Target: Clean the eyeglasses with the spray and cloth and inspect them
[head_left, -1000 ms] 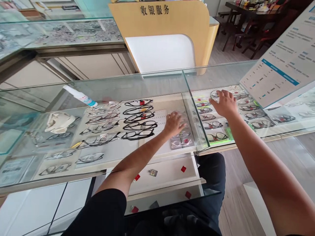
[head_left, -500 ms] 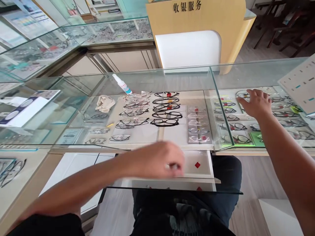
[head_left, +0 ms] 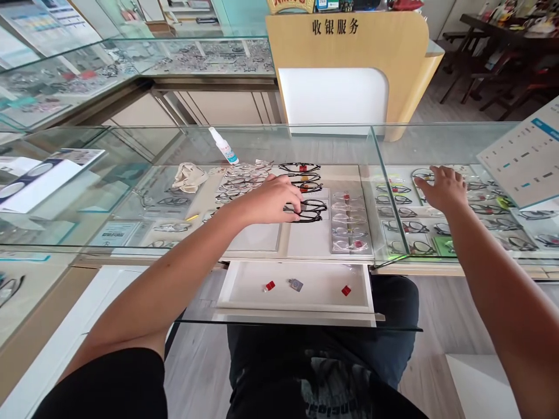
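Observation:
My left hand (head_left: 276, 201) reaches over the display counter, fingers curled at the left side of a pair of black-framed eyeglasses (head_left: 312, 216), which they seem to pinch. Its fingertips hide part of that frame. Further black-framed eyeglasses (head_left: 301, 177) lie in a column just behind. To the right, my right hand (head_left: 448, 189) is held with fingers spread over rows of displayed eyeglasses, gripping nothing. Below the counter edge, a white drawer (head_left: 244, 294) is pulled out. In it lie two small red tags, one of them a red tag (head_left: 346, 290), and a grey tag (head_left: 296, 284).
A white spray bottle (head_left: 224, 145) and a beige cloth (head_left: 189, 177) are at the back left. Clear-framed glasses fill a small tray (head_left: 350, 221). A glass divider (head_left: 388, 186) and a slanted printed card (head_left: 526, 154) stand right. A glass edge (head_left: 301, 326) crosses before my lap.
My left hand has moved from above the drawer forward to the black eyeglasses, uncovering the drawer. The two nearest black frames sit slightly further right. My right hand stays spread over the display.

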Demonstrator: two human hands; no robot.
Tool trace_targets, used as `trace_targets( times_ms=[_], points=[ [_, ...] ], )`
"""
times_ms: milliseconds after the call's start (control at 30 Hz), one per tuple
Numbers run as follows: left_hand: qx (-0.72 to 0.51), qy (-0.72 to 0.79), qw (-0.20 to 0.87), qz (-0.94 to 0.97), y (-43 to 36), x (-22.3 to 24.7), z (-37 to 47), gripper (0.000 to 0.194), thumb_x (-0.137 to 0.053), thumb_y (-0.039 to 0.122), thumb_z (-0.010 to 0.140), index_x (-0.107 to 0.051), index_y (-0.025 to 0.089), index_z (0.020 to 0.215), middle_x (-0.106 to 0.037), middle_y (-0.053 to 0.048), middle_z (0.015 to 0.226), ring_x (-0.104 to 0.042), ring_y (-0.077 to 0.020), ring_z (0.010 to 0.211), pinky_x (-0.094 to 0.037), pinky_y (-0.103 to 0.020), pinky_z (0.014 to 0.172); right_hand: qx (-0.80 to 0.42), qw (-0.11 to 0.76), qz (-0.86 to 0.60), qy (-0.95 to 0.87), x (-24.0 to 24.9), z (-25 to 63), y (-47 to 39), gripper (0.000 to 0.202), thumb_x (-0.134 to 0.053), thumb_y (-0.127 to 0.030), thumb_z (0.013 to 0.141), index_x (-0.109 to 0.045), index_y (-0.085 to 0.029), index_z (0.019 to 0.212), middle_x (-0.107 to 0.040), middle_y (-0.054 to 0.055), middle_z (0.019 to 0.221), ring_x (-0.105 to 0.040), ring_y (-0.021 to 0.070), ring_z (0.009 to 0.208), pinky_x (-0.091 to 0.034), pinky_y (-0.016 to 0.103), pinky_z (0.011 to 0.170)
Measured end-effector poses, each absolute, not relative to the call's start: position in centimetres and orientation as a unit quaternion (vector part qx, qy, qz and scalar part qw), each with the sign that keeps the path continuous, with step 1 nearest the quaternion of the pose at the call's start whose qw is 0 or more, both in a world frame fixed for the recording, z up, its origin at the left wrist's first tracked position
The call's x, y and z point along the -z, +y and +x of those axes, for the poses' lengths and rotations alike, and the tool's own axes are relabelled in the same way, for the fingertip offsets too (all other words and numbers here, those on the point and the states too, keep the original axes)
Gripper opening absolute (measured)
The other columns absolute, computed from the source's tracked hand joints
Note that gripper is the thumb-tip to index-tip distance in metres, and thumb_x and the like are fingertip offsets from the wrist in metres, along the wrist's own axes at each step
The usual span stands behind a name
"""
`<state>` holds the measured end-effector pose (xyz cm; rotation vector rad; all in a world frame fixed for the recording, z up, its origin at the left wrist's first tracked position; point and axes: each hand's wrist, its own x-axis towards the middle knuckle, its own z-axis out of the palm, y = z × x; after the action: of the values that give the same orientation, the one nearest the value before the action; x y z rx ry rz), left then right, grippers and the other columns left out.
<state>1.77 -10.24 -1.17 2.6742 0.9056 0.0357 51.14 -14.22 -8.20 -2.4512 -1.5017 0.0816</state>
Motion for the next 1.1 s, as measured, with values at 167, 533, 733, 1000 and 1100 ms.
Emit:
trace_targets(
  times_ms=[167, 533, 733, 1000, 1100],
  points=[
    [-0.004, 0.309, 0.192, 0.931, -12.6, -0.4, 1.9, 0.029, -0.075, 0.047, 0.102, -0.082, 0.026, 0.084, -0.087, -0.004, 0.114, -0.060, -0.0336, 0.116, -0.037, -0.064, 0.118, -0.041, 0.133, -0.846, -0.515, 8.1, 51.1, -14.3, 0.086, -0.045, -0.064, 0.106, -0.050, -0.015, 0.176, -0.040, 0.027, 0.188, -0.035, 0.0516, 0.169, -0.030, 0.068, 0.136],
    [0.112, 0.245, 0.590, 0.761, -25.3, 0.3, 3.5, 0.023, -0.086, 0.049, 0.100, -0.087, 0.026, 0.102, -0.082, -0.005, 0.135, -0.074, -0.0236, 0.121, -0.053, -0.030, 0.086, -0.041, 0.082, -0.861, -0.500, 7.1, 50.4, -14.4, 0.088, -0.041, -0.069, 0.108, -0.043, -0.018, 0.180, -0.038, 0.019, 0.191, -0.034, 0.0454, 0.175, -0.032, 0.064, 0.142],
    [0.099, 0.289, 0.619, 0.723, -24.5, 6.6, 4.4, 0.030, -0.086, 0.051, 0.097, -0.081, 0.022, 0.099, -0.080, -0.007, 0.130, -0.073, -0.0259, 0.119, -0.051, -0.036, 0.104, -0.035, 0.081, -0.861, -0.501, 7.2, 50.6, -14.5, 0.087, -0.040, -0.068, 0.110, -0.044, -0.017, 0.180, -0.038, 0.019, 0.191, -0.034, 0.0442, 0.176, -0.032, 0.063, 0.143],
    [0.104, 0.303, 0.777, 0.542, -22.4, 13.4, 3.7, 0.068, -0.091, 0.085, 0.077, -0.083, 0.024, 0.105, -0.082, -0.003, 0.115, -0.067, -0.0219, 0.106, -0.050, -0.034, 0.097, -0.039, 0.080, -0.863, -0.497, 6.8, 50.3, -14.5, 0.088, -0.041, -0.066, 0.109, -0.044, -0.017, 0.181, -0.038, 0.018, 0.191, -0.034, 0.0444, 0.176, -0.031, 0.063, 0.143],
    [0.092, 0.314, 0.765, 0.555, -21.1, 14.7, 3.4, 0.069, -0.086, 0.087, 0.079, -0.082, 0.023, 0.103, -0.082, -0.005, 0.114, -0.062, -0.0204, 0.095, -0.047, -0.033, 0.085, -0.037, 0.080, -0.864, -0.496, 7.0, 50.4, -14.4, 0.087, -0.042, -0.066, 0.109, -0.045, -0.017, 0.181, -0.039, 0.018, 0.191, -0.034, 0.0441, 0.176, -0.031, 0.062, 0.143]
  ],
)
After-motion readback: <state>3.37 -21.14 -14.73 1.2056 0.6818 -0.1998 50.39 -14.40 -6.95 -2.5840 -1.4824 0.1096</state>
